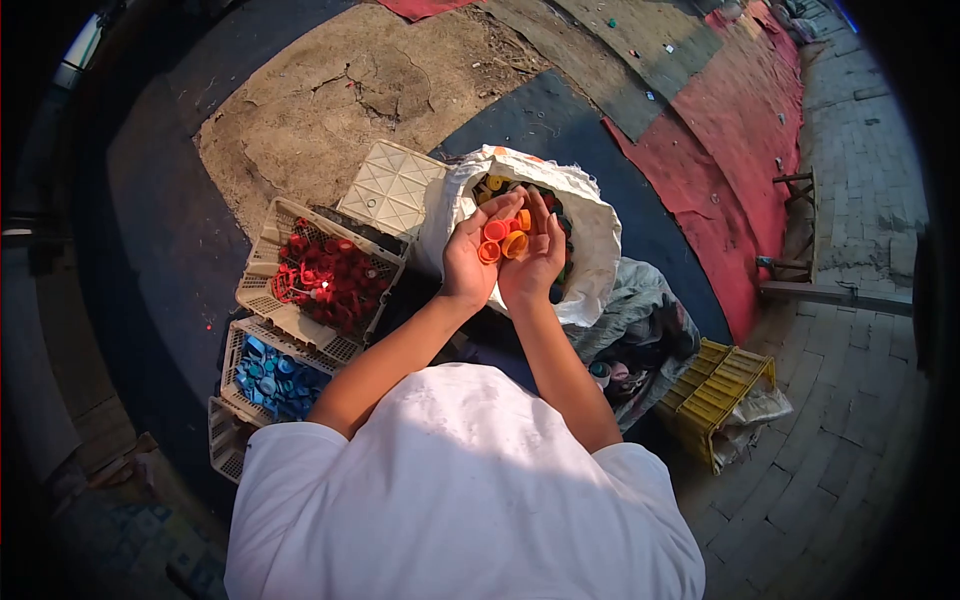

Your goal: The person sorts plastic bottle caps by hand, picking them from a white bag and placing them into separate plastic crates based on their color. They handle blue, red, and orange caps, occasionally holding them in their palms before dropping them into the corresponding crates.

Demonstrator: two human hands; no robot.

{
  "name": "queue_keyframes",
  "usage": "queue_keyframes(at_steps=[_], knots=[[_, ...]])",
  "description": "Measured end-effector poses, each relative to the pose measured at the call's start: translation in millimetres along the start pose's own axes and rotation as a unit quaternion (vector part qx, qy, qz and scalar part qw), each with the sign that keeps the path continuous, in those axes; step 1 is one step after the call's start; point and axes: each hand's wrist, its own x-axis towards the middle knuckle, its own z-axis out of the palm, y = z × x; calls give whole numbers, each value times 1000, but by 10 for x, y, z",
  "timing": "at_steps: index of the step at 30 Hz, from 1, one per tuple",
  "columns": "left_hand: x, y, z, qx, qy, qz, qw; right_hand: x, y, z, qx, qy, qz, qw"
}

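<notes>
My left hand (470,262) and my right hand (535,264) are cupped side by side, palms up, with a small pile of orange and red bottle caps (496,231) in them. Beneath them stands a white woven sack (597,232), its mouth rolled wide. Mixed caps (494,183) in yellow, green and dark colours show inside the sack; my hands hide much of them. Left of the sack, a beige crate (262,262) holds red caps (330,283). Nearer to me on that side, another crate (231,362) contains blue caps (278,380).
An overturned pale crate (393,190) lies beyond the red caps. Right of me are a grey-green bag (640,300) of assorted items and a yellow crate (712,390). Dark and red mats (690,190) cover the ground, with brick paving (850,400) farther right.
</notes>
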Motion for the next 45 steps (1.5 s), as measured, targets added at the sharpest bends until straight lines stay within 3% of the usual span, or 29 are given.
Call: queue_keyframes(at_steps=[7, 19, 23, 26, 32, 35, 41, 45], knots=[[-386, 42, -70, -2, 30, 64, 998, -274, 109, -30, -9, -74, 63, 995], [-1321, 98, -350, 16, 131, 199, 971, -906, 529, -141, -44, -85, 237, 967], [-1634, 150, -448, -130, 161, 214, 955, -1215, 566, -102, -47, -123, 257, 957], [-1955, 208, -527, -167, 160, 232, 945, -1467, 669, -147, -48, -173, 272, 945], [-3098, 418, -816, -200, 183, 319, 908, -2486, 1112, -115, -51, -211, 346, 913], [-3784, 431, -1206, -221, 185, 382, 878, -3125, 1422, -179, -38, -211, 415, 884], [-5247, 516, -1398, -279, 244, 448, 814, -4305, 1963, -415, -107, -235, 538, 802], [-5843, 494, -1623, -289, 274, 480, 782, -4804, 2277, -496, -132, -237, 582, 766]])
